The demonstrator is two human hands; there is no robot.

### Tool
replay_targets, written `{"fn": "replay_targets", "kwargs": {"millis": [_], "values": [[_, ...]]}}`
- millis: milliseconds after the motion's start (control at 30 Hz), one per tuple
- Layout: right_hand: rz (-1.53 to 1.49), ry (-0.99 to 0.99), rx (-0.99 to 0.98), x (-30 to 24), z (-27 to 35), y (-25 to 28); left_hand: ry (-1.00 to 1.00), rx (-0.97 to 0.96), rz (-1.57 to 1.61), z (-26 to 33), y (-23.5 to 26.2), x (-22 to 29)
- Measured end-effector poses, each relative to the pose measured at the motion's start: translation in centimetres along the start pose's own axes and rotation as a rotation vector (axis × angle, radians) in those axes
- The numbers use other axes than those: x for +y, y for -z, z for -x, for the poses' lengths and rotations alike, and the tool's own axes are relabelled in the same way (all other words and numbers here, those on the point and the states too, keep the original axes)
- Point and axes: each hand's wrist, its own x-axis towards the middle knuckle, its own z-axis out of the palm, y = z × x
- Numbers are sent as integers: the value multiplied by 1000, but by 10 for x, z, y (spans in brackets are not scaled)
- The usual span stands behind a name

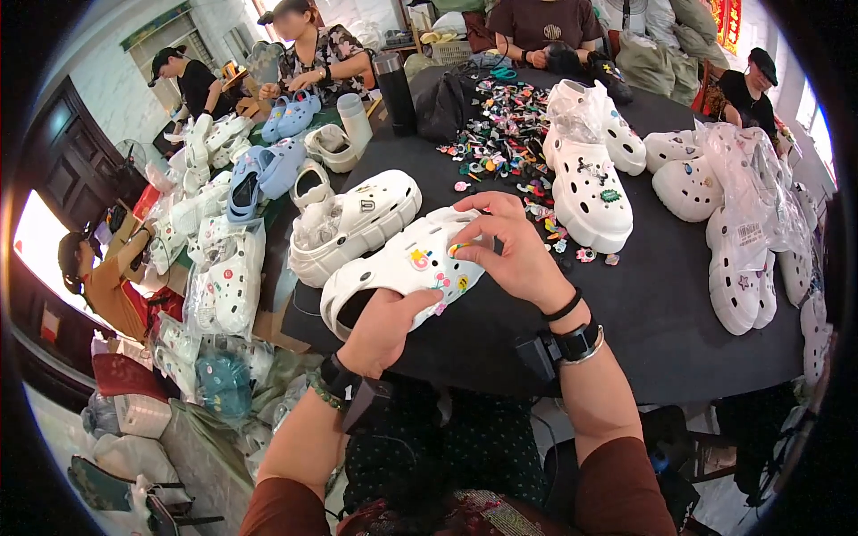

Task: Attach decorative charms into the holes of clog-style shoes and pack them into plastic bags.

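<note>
Pinching a small colourful charm between thumb and forefinger, the fingers of the right hand are closed on it and press it against the upper of a white clog; the left hand grips the same clog from below at its heel end, thumb over the edge, fingers curled shut around the sole; the clog lies tilted across both hands, just above the near edge of the black round desk, toe pointing up and right; it is a thick-soled white clog with rows of round holes in the upper, and several bright charms already sit in those holes, among them a pink and yellow one and a yellow round one; just beside it to the left lies a second white clog of the same kind, stuffed with clear plastic; beyond the right hand a scattered heap of loose charms spreads over the desk; further right stand more white clogs, some in clear bags; other people sit around the far side of the desk.
</note>
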Motion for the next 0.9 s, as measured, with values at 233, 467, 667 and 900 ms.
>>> {"fn": "replay_targets", "kwargs": {"millis": [233,467,667,900], "values": [[6,-79,-56,3,5,0,24,-35,-9,-5,2,1],[-158,-237,-115,-1,4,13,65,-49,-175,-2,0,-1],[-218,-280,-176,3,6,5,31,-60,-282,-2,0,-3],[-248,-252,-101,14,5,3,-1,-38,-260,-2,-8,6]]}}
